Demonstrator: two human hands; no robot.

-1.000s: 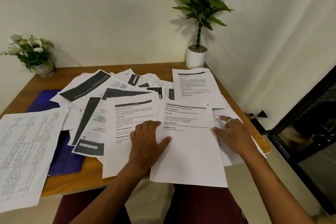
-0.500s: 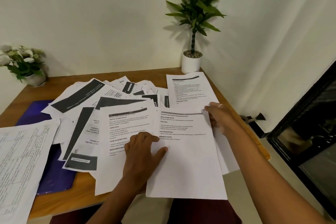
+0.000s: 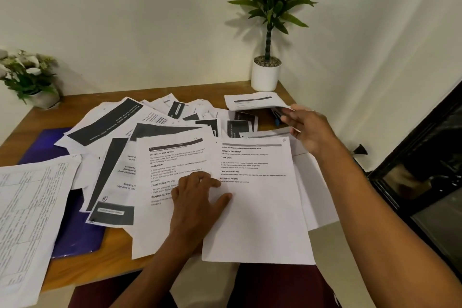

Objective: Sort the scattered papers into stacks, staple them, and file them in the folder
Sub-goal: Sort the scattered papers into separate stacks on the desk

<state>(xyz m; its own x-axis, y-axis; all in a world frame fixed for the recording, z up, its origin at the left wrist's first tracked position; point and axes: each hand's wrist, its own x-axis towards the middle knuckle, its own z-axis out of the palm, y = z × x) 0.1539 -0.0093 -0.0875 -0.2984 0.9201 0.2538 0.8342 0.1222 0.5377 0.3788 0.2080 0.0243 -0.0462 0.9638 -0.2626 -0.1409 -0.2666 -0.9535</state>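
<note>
So the left hand (image 3: 197,202) lies flat with fingers spread, pinning two overlapping printed sheets (image 3: 257,207) at the near table edge. Off past its fingertips the right hand (image 3: 308,127) has its fingers pinched on a curled-up sheet (image 3: 252,101) near the white plant pot (image 3: 265,76). Left of the left hand's knuckles, the purple folder (image 3: 75,227) sits half buried under scattered papers (image 3: 155,127).

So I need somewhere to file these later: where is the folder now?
The purple folder lies on the left of the wooden table, mostly buried under the scattered papers and beside the table-printed sheet at the near-left edge.
</note>
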